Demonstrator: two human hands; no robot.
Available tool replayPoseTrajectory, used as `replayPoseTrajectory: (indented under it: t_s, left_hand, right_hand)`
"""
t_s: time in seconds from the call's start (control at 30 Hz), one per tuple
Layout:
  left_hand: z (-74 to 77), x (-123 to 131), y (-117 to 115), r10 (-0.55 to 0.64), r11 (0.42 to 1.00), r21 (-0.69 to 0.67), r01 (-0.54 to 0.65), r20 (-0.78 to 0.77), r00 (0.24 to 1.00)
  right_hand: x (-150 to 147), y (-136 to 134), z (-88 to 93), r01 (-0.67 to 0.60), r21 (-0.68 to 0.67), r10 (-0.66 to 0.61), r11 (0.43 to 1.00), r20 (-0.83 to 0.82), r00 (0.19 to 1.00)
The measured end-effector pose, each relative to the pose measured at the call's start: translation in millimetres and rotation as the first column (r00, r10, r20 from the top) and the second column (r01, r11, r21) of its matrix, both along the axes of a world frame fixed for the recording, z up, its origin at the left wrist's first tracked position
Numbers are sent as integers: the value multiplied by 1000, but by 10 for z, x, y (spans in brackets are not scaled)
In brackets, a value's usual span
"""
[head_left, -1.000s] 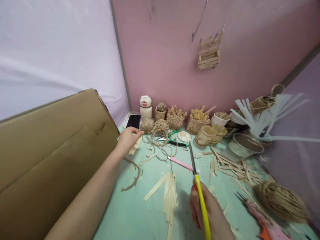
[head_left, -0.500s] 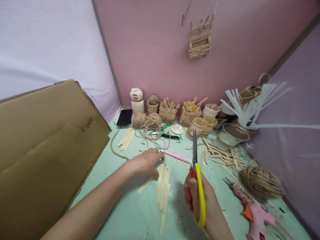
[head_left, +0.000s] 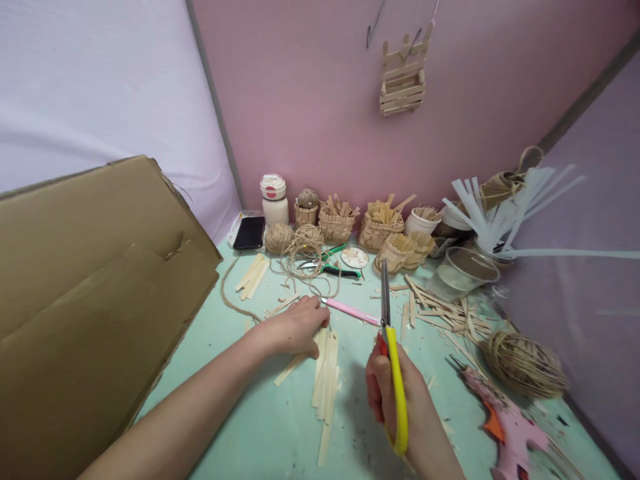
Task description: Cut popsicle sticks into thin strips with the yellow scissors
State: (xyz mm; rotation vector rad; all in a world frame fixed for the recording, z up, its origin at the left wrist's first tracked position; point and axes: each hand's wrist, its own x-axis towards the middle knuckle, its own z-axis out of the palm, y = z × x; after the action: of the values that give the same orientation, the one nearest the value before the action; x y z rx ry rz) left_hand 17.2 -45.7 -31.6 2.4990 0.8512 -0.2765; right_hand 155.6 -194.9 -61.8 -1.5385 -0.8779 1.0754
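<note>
Scissors (head_left: 397,380) with yellow and red handles are in my right hand (head_left: 390,387). Their metal blades point away from me, together or nearly so, above the table. My left hand (head_left: 299,327) rests low over the table, fingers bent and thumb apart from them, at the upper end of a bundle of pale thin wooden strips (head_left: 326,380). One more strip (head_left: 287,372) slants out from under this hand. Whether the fingertips touch a strip is hard to see. Just beyond my fingers lies a pink craft knife (head_left: 353,311).
Cardboard (head_left: 100,287) stands at the left. Along the back are a bottle (head_left: 275,208), twine balls (head_left: 279,239), green-handled pliers (head_left: 341,272) and small baskets (head_left: 381,230) of sticks. On the right lie loose sticks (head_left: 445,308), a twine ball (head_left: 525,365) and a pink glue gun (head_left: 510,423).
My left hand has shifted very slightly, and a strip behind it now shows on the table. The scissors have moved a little to the left with my right hand.
</note>
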Motion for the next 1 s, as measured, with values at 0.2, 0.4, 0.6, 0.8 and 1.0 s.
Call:
replayPoseTrajectory:
  t_s: [0.2,0.4,0.6,0.8,1.0]
  left_hand:
    - [-9,17,-27,-6,1000,3,6,8,1000]
    - [-54,-14,67,21,998,-64,-16,86,996]
    - [-45,-54,181,112,951,-308,-33,243,964]
    - [28,-44,180,175,887,-461,16,367,914]
    - [120,-47,145,337,787,-616,-31,388,858]
  right_hand:
    - [-13,2,7,8,-4,-8,1000,8,1000]
    - [-13,-8,87,-5,-10,5,1000,55,998]
    - [-2,-7,33,-42,-10,42,999,23,999]
    - [-25,11,-22,-23,-23,23,999,8,1000]
    - [-46,10,-10,21,-4,-21,1000,29,999]
